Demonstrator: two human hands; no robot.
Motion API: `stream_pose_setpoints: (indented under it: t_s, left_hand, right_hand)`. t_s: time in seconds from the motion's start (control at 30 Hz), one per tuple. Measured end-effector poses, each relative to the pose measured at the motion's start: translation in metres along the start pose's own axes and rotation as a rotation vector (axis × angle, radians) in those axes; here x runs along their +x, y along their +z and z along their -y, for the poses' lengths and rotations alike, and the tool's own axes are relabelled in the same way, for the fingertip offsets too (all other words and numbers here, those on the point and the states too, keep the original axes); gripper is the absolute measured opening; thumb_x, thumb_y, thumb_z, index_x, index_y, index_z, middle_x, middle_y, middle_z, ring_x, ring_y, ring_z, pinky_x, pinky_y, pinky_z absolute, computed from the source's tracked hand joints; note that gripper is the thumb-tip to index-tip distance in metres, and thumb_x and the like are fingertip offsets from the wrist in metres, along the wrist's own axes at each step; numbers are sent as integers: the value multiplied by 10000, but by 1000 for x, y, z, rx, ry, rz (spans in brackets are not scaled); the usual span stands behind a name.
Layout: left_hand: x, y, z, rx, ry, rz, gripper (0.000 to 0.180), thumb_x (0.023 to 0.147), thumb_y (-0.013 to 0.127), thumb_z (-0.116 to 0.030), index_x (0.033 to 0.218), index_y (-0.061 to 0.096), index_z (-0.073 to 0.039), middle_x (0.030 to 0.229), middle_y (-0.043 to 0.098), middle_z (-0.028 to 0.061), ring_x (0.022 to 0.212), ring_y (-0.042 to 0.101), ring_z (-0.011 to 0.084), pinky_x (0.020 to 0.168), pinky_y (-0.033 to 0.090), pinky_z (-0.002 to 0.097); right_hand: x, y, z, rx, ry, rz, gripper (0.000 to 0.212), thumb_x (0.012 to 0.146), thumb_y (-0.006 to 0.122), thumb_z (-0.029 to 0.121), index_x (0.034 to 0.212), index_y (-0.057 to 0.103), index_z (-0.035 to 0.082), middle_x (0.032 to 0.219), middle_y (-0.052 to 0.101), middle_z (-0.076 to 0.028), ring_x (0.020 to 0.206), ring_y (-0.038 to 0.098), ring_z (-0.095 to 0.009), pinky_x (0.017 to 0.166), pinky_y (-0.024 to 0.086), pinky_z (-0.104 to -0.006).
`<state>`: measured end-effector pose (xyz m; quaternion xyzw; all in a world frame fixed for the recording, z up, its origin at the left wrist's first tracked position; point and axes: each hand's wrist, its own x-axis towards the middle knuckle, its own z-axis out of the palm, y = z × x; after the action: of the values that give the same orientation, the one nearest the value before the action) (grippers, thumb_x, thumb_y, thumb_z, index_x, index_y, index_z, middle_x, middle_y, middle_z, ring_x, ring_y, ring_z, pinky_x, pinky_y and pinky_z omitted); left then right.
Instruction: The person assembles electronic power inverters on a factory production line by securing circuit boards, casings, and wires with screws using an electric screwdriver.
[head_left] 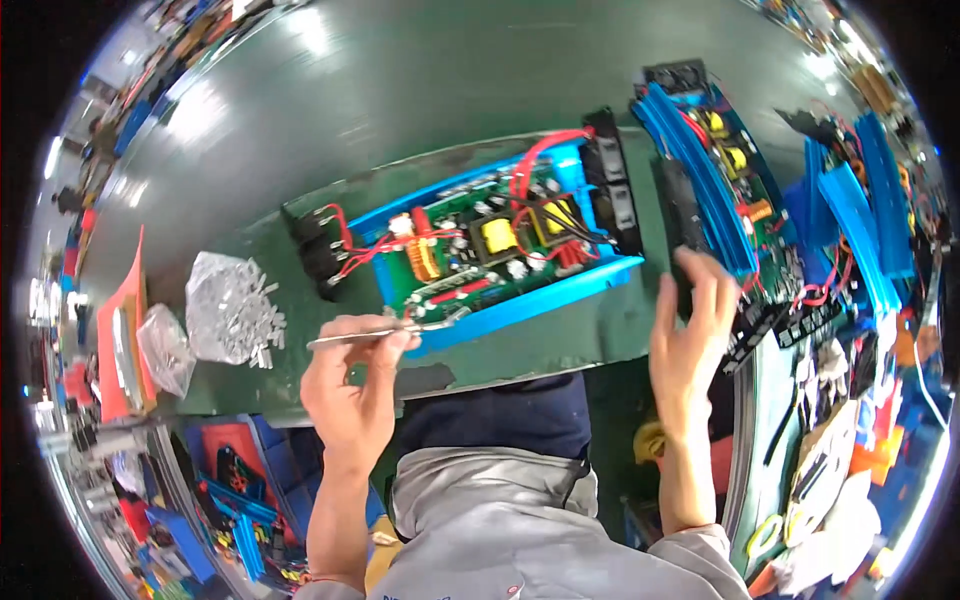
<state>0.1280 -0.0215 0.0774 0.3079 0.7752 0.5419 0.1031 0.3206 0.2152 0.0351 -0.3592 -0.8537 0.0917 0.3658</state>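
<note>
An open blue metal housing [530,302] lies in front of me with a green circuit board [405,283] in it. The board carries yellow-wrapped transformers [498,236], a copper coil [423,259] and red wires. My left hand [350,385] pinches metal tweezers [365,335], their tip over the housing's near wall. A small pale piece seems to sit at that tip, too small to make out. My right hand [692,330] is open, fingers apart, by the lower end of a dark strip [682,205]; I cannot tell whether it touches it.
Black end panels [612,180] [318,250] sit at both ends of the housing. More blue housings with boards [700,180] stand at the right. On the left lie a clear bag of small transparent pieces [225,310], another clear bag [167,350] and an orange sheet [122,340].
</note>
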Motion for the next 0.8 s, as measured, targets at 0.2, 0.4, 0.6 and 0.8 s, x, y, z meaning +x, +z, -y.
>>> stream_pose_setpoints:
  t_s: [0.2,0.4,0.6,0.8]
  left_hand:
    - [23,50,12,94,400,12,77,917,720,20,977,672,29,950,721,126,831,698,192,688,556,277]
    - [30,73,20,168,490,56,94,907,713,52,993,680,33,969,732,130,875,707,225,788,567,312]
    - [32,80,26,372,535,47,90,918,695,49,1008,696,46,1009,733,127,896,710,202,796,566,298]
    - [32,94,19,322,397,-1,166,925,713,25,1065,674,105,1015,734,174,882,726,211,822,605,311]
  right_hand:
    - [-4,-1,-49,-244,125,86,572,923,723,156,1432,488,39,1203,581,-232,1118,577,-414,932,484,-467]
    - [-59,-41,-15,86,479,258,679,847,734,145,1447,444,16,1179,553,-270,1066,583,-440,946,479,-456]
    - [-150,-66,-3,1046,1182,443,423,838,753,76,1223,583,37,821,582,37,707,511,-45,651,408,-195]
    - [-163,-45,27,944,860,697,468,834,783,125,1218,539,16,870,652,-95,785,650,-174,718,507,-321]
